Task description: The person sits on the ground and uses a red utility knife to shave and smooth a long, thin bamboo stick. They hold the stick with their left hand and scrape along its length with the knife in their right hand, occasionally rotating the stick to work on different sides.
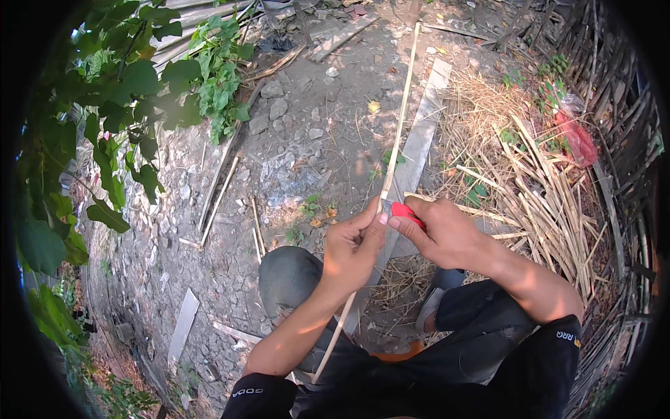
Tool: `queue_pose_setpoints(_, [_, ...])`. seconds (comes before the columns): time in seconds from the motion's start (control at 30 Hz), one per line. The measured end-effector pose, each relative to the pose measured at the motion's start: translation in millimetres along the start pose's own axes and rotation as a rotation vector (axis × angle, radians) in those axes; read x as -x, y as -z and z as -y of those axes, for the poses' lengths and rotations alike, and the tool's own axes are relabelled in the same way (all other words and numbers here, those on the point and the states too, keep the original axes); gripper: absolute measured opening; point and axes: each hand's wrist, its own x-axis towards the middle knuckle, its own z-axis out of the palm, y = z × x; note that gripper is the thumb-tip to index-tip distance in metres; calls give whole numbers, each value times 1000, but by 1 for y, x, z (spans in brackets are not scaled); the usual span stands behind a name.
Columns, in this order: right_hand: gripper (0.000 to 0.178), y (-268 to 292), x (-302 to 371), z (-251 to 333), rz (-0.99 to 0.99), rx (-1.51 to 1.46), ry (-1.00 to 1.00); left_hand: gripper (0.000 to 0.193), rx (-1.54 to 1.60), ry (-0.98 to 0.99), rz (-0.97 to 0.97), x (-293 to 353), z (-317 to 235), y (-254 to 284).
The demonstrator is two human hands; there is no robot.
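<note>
A long, thin pale strip, which looks like split bamboo, runs from my lap up past both hands to the far ground. My left hand is closed around it, thumb and fingers pinching near the middle. In my right hand is a red-handled knife, its short blade touching the strip just beside my left thumb. My right thumb lies close to the strip too. The strip's lower end comes out beneath my left wrist and rests by my thigh. Part of the knife handle is hidden by my fingers.
A pile of pale split strips and shavings lies to the right, near a red plastic bag. A flat grey board extends ahead under the strip. Leafy branches hang at left; a stick fence borders the right.
</note>
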Motion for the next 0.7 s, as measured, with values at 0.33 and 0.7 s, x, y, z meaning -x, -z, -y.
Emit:
queue_pose_setpoints(0.33, [42, -6, -11, -20, -117, 209, 42, 43, -103, -52, -12, -1, 13, 4])
queue_pose_setpoints(0.7, [38, -16, -8, -13, -237, 417, 81, 46, 524, 371, 136, 1, -13, 18])
